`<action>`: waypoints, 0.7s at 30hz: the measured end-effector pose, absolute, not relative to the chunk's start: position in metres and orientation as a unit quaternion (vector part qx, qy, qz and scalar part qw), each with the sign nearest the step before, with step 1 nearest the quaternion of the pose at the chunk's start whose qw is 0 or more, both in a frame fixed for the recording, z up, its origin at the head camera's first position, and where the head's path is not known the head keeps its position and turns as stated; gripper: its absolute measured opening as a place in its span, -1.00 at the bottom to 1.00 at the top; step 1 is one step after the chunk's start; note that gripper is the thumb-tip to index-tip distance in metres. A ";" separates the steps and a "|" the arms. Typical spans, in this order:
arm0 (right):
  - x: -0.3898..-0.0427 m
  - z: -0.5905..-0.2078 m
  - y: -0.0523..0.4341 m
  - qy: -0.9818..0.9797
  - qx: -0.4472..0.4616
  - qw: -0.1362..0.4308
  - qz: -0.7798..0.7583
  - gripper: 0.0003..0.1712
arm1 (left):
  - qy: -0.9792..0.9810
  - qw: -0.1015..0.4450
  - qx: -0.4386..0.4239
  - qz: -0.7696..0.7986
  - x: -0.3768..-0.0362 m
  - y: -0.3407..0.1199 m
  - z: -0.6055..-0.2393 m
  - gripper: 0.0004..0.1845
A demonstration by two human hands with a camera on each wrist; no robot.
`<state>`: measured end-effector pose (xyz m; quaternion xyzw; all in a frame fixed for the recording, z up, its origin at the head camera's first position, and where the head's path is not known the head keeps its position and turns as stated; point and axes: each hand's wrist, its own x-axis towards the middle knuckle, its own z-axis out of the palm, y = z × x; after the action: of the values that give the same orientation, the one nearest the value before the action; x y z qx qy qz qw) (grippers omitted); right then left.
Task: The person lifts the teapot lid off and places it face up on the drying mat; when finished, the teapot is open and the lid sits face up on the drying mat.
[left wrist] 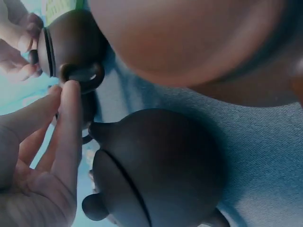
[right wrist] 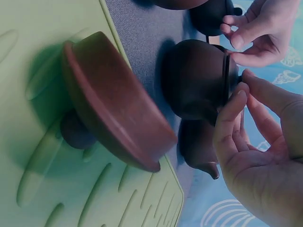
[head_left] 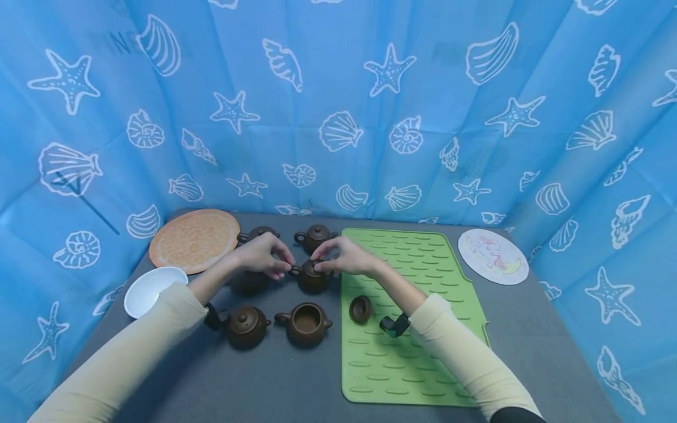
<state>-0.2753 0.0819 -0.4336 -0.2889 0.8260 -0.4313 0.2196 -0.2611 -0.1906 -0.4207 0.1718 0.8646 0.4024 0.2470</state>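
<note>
Right hand had thumb and index pinched on the knob of a small brown teapot. Left hand had thumb and index tips together at its handle, a light pinch by the look of it; couldn't tell how much load that took. Pot looked to be standing on the grey table, just left of the green mat. Its lid was on and looked seated; spout was on the right-hand side.

Handling, my read: matt, clay-like, so stiff and brittle, fairly light, not very slippery. Lid probably only sat in place, so the knob was good for the lid alone. For the whole pot: handle plus a palm under the body, one fingertip on the lid. Spout and rim looked the likeliest to chip; no grip there.

Further out: a second lidded pot close behind, an open pot nearer the person, another lidded pot left of that. A loose lid lay knob down on the mat. White bowl sat far left, well apart.
</note>
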 end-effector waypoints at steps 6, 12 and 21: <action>-0.276 -0.436 0.079 0.830 -0.281 0.220 -0.428 -0.75 | 0.846 0.273 0.144 0.434 -0.263 -0.191 -0.423 -0.80; -0.279 -0.439 0.078 0.831 -0.282 0.222 -0.425 -0.74 | 0.840 0.291 0.116 0.443 -0.267 -0.189 -0.423 -0.81; -0.279 -0.437 0.079 0.829 -0.293 0.216 -0.425 -0.76 | 0.834 0.297 0.104 0.452 -0.269 -0.189 -0.425 -0.80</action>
<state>-0.2794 0.0793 -0.4373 -0.2925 0.8291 -0.4245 0.2162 -0.2687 -0.1890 -0.4248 0.1037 0.8344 0.4522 0.2974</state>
